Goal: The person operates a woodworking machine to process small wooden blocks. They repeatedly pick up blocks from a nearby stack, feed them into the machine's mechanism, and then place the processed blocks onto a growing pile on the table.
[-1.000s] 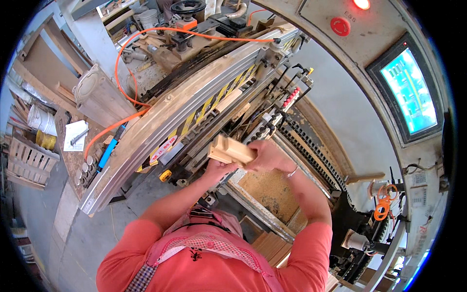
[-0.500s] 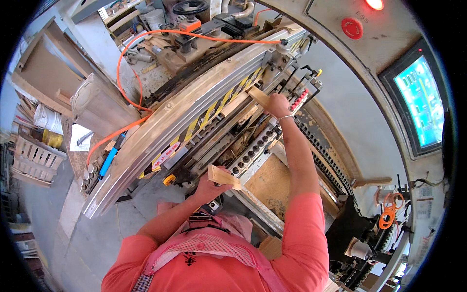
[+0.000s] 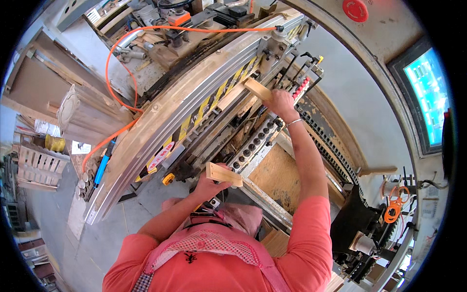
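Note:
My left hand (image 3: pixel 208 187) grips a short pale wooden block (image 3: pixel 224 175) near my waist, the thumb along its lower edge. Farther off to the right, my right hand (image 3: pixel 280 103) is closed on the near end of a second wooden piece (image 3: pixel 258 89), whose far end points toward the yellow-and-black striped rail of the machine. Beneath that piece runs a row of black round knobs (image 3: pixel 257 141) on a white bar. Another wooden strip (image 3: pixel 232 96) lies along the striped edge. The fingertips of both hands are partly hidden behind the wood.
A long machine beam (image 3: pixel 168 104) crosses on the left, with an orange hose (image 3: pixel 108 73) looping over it. To the right stand a lit screen (image 3: pixel 428 92), a red stop button (image 3: pixel 355 10) and orange scissors-like handles (image 3: pixel 396 204). A sawdust-covered panel (image 3: pixel 275 177) lies below the knobs.
The view has shifted slightly. My right hand and its wooden piece have tilted a little, the piece now showing more of its face. My left hand still holds its block in nearly the same place.

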Demonstrator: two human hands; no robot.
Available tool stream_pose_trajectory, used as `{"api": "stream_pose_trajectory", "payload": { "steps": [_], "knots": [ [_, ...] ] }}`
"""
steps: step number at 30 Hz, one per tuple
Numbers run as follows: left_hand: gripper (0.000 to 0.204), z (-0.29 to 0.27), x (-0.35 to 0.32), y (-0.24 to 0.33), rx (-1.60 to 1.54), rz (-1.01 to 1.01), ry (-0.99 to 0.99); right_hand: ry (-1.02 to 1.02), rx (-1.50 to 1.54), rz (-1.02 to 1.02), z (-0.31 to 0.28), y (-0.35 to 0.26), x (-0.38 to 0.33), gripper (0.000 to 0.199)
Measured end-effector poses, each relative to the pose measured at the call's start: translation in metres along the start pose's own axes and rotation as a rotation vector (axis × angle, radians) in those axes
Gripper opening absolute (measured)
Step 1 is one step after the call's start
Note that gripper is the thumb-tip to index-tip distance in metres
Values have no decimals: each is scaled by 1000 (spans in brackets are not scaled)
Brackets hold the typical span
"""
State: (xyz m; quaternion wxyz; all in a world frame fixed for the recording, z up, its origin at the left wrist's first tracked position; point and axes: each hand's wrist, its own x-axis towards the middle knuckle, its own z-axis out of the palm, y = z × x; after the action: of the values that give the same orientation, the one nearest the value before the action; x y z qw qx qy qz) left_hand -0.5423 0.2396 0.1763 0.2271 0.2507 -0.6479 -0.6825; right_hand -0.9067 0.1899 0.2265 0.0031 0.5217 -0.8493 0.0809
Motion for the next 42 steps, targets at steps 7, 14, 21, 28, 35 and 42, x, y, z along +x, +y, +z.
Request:
{"api": "stream_pose_trajectory", "payload": {
  "steps": [7,14,21,28,35,42],
  "knots": [
    [43,0,3,8,168,79,-6,-30,-47,-44,0,-1,9,47],
    [42,-3,4,9,127,27,-24,-56,-48,-89,3,5,16,42],
    [44,-6,4,1,-15,-25,-58,-107,-63,-45,-2,-9,22,42],
    [46,-16,6,-3,93,22,-143,-136,-56,29,-5,-15,24,39],
    [45,-14,10,-1,85,40,-147,-115,-46,-18,-7,-16,27,42],
    [46,-13,11,-1,164,88,-142,-115,-27,-9,-4,-12,27,42]
  ]
}}
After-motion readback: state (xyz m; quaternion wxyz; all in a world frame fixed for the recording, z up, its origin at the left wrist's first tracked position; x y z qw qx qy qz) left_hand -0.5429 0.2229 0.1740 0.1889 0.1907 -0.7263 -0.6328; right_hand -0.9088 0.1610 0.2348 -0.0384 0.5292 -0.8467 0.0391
